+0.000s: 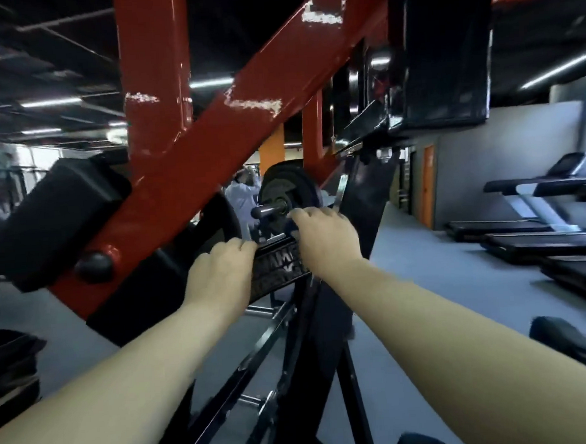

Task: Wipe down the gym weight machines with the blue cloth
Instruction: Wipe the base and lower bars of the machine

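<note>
- Two bare hands at the centre of the frame: the left hand (219, 271) and the right hand (323, 235).
- One blue cloth (290, 226), only a small patch showing under the right hand.
- One red-framed weight machine (212, 151) filling the upper middle.
- One black weight plate (284, 191) plainly seen on a chrome peg (268, 210); more behind it cannot be counted.
- One black label plate (277, 267) with white lettering between the hands.
- At least two treadmills (541, 206) at the right edge.
- One person (240, 197) far back, blurred.

Weight plate (284, 191) behind both hands; treadmills (538, 220) far right
</note>
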